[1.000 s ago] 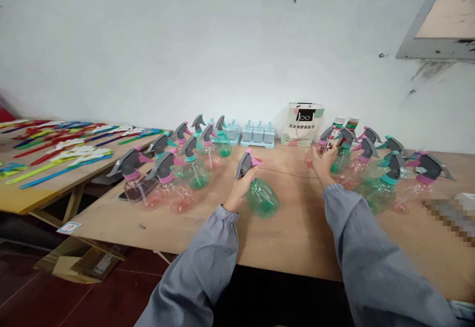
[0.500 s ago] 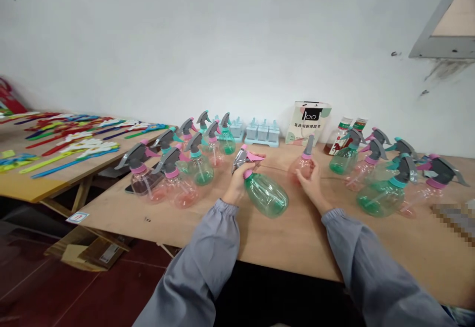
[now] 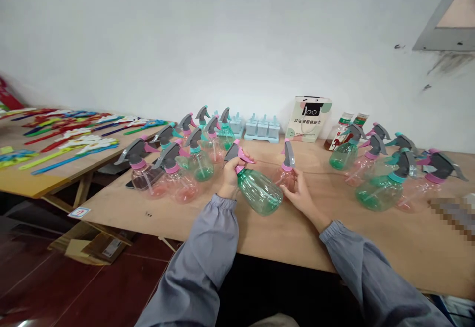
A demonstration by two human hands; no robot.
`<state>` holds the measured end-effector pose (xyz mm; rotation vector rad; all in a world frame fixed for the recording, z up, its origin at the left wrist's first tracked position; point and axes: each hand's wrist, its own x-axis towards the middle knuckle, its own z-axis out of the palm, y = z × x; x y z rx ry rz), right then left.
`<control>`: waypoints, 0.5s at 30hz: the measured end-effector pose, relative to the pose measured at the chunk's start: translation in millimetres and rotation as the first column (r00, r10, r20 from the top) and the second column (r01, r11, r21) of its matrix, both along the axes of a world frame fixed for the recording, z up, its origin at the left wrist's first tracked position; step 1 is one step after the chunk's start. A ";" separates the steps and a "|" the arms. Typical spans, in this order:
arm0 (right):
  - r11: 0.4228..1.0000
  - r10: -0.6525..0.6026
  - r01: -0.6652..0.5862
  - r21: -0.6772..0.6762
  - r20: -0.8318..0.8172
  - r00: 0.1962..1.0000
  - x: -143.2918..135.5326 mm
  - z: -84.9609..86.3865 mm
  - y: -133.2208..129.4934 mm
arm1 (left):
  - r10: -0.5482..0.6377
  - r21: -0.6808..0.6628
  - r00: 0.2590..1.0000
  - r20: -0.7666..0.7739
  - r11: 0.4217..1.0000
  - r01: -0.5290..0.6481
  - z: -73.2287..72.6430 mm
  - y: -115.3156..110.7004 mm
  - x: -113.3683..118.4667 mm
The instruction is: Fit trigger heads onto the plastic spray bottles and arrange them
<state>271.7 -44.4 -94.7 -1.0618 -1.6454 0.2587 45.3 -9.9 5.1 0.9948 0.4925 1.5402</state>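
Observation:
My left hand point(image 3: 230, 174) is wrapped round the neck of a green spray bottle point(image 3: 261, 193) with a pink collar and a grey and pink trigger head. That bottle is tilted, its base pointing right and toward me. With its fingers around the body, my right hand point(image 3: 300, 193) grips a pink spray bottle point(image 3: 285, 174), roughly upright, its grey head on top. The two bottles are close together, and I cannot tell whether they touch. Left of my hands stand several pink and green spray bottles point(image 3: 202, 163); another group of spray bottles point(image 3: 382, 191) stands on the right.
Along the wall are light blue popsicle molds point(image 3: 262, 130), a printed paper bag point(image 3: 308, 119) and labelled glass bottles point(image 3: 339, 131). A dark flat object point(image 3: 130, 185) lies behind the left bottles. Colourful long-handled plastic pieces point(image 3: 81, 149) cover the left table. Cardboard boxes point(image 3: 98, 245) lie below.
My right hand has brought the pink spray bottle leftward, nearer the green one. The green bottle, still in my left hand, has shifted slightly left.

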 end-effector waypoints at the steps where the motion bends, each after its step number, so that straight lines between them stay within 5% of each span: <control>1: 1.000 0.001 -0.001 0.001 0.000 1.000 0.0 0.6 -0.3 | 0.011 0.010 1.000 -0.005 1.000 -0.011 -1.0 1.1 -0.8; 7: 1.000 -0.009 0.009 0.007 0.006 1.000 0.2 3.3 -1.4 | -0.167 0.054 0.985 -0.040 0.984 0.169 -2.3 2.0 1.6; 12: 0.999 -0.030 0.030 0.017 0.019 0.999 2.1 5.5 -1.1 | -0.119 0.001 0.992 -0.051 0.993 0.119 1.5 -2.0 -0.3; 15: 0.999 -0.038 0.038 -0.001 0.014 0.999 3.4 6.0 -0.8 | -0.194 0.003 0.978 -0.082 0.981 0.195 3.3 -5.2 -2.0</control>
